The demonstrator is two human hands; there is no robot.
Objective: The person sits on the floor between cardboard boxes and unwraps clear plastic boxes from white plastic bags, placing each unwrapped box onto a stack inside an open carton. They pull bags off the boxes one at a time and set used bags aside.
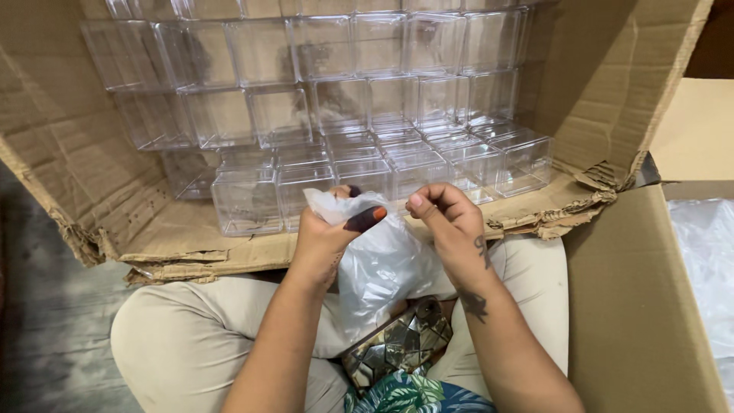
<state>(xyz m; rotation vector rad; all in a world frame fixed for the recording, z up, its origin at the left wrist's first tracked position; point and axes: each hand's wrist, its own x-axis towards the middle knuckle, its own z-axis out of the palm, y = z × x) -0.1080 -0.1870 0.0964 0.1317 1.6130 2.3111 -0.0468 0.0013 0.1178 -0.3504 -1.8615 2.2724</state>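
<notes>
The big brown cardboard carton (612, 69) fills the frame's top, stacked with clear square plastic boxes (344, 99). At centre, my left hand (325, 237) is clamped on the thin clear plastic bag (382, 268); my right hand (451, 218) seems pinched at its mouth, fingertips together. Best I tease the film apart gently, keeping my left grip steady.

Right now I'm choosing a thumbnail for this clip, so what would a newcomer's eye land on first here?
Probably the stacked clear plastic boxes filling the big tipped cardboard carton across the top of the view. Next, at centre, the left hand and right hand gripping a thin clear plastic bag over the person's lap. Below them, a shiny mosaic-patterned pouch rests on the lap.
</notes>
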